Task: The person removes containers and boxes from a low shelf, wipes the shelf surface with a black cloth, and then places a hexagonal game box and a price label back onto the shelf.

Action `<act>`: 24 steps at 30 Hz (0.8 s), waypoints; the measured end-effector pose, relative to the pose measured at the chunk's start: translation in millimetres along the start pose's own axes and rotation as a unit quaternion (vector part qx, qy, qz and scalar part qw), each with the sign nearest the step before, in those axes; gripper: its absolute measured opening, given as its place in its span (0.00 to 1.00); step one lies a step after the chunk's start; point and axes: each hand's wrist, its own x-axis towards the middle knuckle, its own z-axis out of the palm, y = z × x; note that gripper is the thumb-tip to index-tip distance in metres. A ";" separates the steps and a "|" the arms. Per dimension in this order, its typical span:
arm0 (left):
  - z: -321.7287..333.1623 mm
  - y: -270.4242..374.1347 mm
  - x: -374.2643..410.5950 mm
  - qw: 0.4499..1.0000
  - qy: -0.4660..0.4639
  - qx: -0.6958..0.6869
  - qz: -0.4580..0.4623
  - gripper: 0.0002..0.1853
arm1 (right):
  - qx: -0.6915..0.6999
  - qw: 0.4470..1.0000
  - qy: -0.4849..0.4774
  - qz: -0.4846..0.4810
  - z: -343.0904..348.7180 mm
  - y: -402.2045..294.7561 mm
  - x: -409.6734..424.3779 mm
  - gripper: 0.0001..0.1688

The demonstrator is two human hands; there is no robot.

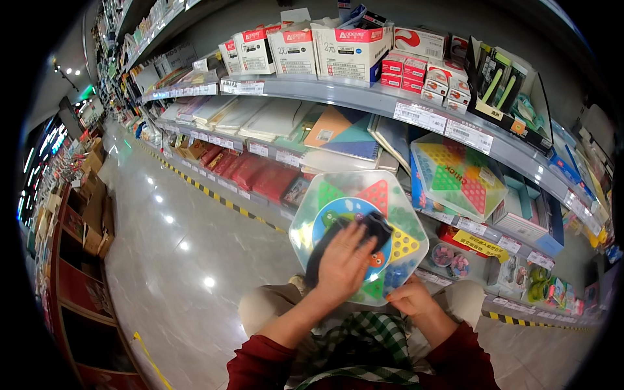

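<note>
A hexagonal clear plastic box holding a Chinese checkers set [375, 190] is tilted over my lap, its lid facing me. My right hand [414, 298] grips its lower right edge, thumb on top. With my left hand [343, 261] I press a dark cloth [321, 248] flat on the lid, over the round blue picture in the middle. The hand is slightly blurred, and its palm is hidden. Coloured marbles show through the box. A similar Chinese checkers box [458, 180] rests on the shelf to the right.
Shelving in front carries white cartons [348, 53], small red boxes [402, 70], notebooks [343, 134] and red packets [248, 170]. A price-tagged shelf edge [341, 95] runs across. Tiled floor [161, 263] with striped tape [204, 187] stretches left to a dark red display rack [80, 287].
</note>
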 end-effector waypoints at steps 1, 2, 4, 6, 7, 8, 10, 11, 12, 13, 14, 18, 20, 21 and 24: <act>3.4 6.5 2.2 1.000 -0.014 -0.009 0.026 0.20 | 0.012 1.000 -0.007 -0.013 0.9 -2.2 1.3 0.40; 3.2 14.8 4.8 0.998 -0.036 -0.020 0.043 0.20 | 0.024 0.999 0.002 -0.023 2.1 -4.0 2.1 0.39; -1.2 27.0 3.6 0.994 -0.074 -0.041 0.067 0.21 | 0.052 0.998 0.012 -0.040 7.5 -5.2 5.3 0.39; 2.0 36.8 -1.3 0.991 -0.083 -0.067 0.082 0.23 | 0.100 0.994 -0.030 -0.042 12.1 -13.9 7.0 0.38; 4.0 39.5 -0.5 0.992 -0.075 -0.058 0.087 0.22 | 0.122 0.990 -0.049 -0.044 11.8 -18.1 6.5 0.37; 5.2 41.5 1.4 0.992 -0.067 -0.049 0.091 0.20 | 0.095 0.993 -0.044 -0.057 2.9 -14.6 8.5 0.37; 3.6 43.7 3.2 0.993 -0.067 -0.035 0.092 0.18 | 0.160 0.984 -0.061 -0.048 2.2 -13.4 8.1 0.33; 4.9 43.1 3.1 0.993 -0.067 -0.031 0.095 0.18 | 0.191 0.978 -0.071 -0.044 2.7 -13.4 7.8 0.32; 5.1 42.7 1.9 0.993 -0.067 -0.025 0.097 0.19 | 0.189 0.979 -0.067 -0.048 5.2 -13.4 8.3 0.30; 4.4 42.2 0.8 0.993 -0.067 -0.018 0.099 0.19 | 0.186 0.979 -0.063 -0.051 8.4 -14.4 8.9 0.30; 2.5 41.8 -0.6 0.990 -0.085 -0.003 0.111 0.20 | 0.183 0.980 -0.059 -0.055 10.9 -15.1 10.0 0.29; 1.7 46.9 -0.5 0.980 -0.122 0.036 0.151 0.20 | 0.137 0.985 -0.028 -0.097 14.7 -12.3 14.4 0.41; 1.7 50.0 1.2 0.978 -0.128 0.041 0.162 0.20 | 0.146 0.983 -0.020 -0.108 13.4 -13.8 13.9 0.41; 0.3 50.9 1.6 0.977 -0.132 0.043 0.163 0.19 | 0.150 0.982 -0.018 -0.110 15.4 -16.1 14.5 0.41; -1.8 50.6 2.2 0.974 -0.143 0.042 0.171 0.19 | 0.141 0.983 -0.012 -0.119 24.9 -21.7 13.5 0.43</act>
